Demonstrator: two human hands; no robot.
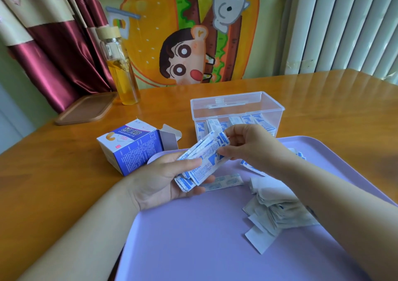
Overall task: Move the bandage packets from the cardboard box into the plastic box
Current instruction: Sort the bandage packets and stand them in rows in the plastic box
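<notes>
The blue and white cardboard box (131, 149) has big white Chinese letters on its top, 创可贴, and under them the small word "CHUANKOUTIE". The tiny white print on its blue side is too small to read. The white and blue paper bandage packets (206, 158) have blue print, also too small to read.

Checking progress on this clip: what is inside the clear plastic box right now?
Blue-and-white bandage packets stand in a row inside the plastic box. The right hand and held bundle cover its lower front.
</notes>
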